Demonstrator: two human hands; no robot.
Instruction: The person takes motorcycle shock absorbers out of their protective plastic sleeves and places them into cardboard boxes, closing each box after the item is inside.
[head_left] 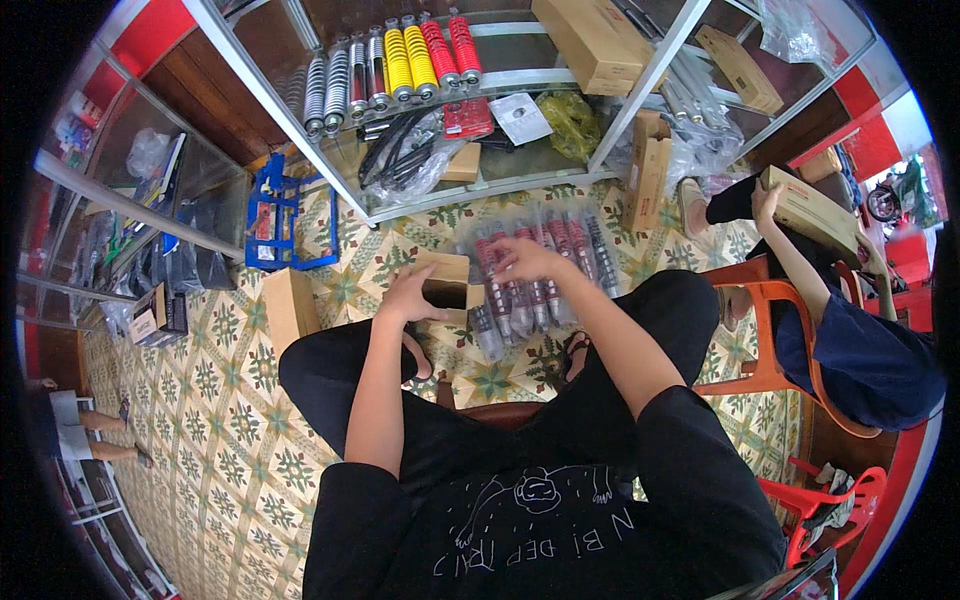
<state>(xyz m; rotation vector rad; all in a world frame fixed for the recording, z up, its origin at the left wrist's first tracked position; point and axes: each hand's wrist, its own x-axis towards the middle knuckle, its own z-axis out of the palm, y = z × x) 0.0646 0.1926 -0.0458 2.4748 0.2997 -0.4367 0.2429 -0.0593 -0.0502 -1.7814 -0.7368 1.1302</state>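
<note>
My left hand [405, 298] grips the side of a cardboard box [443, 268], whose open end shows a dark inside. My right hand [530, 261] is just right of the box's mouth, its fingers apart and pointing toward it. Whether its fingertips touch the box flap I cannot tell. Below and beyond that hand, several shock absorbers [548, 300] with red or dark springs lie side by side on the tiled floor, wrapped in clear plastic. Another cardboard box [290, 308] stands by my left knee.
Ahead, a glass cabinet [480, 190] holds yellow, red and silver shock absorbers [408, 60]. A blue metal rack [285, 215] stands at left. On the right, a person in an orange chair [770, 290] holds a long box [810, 212]. An upright carton [648, 170] leans by the cabinet.
</note>
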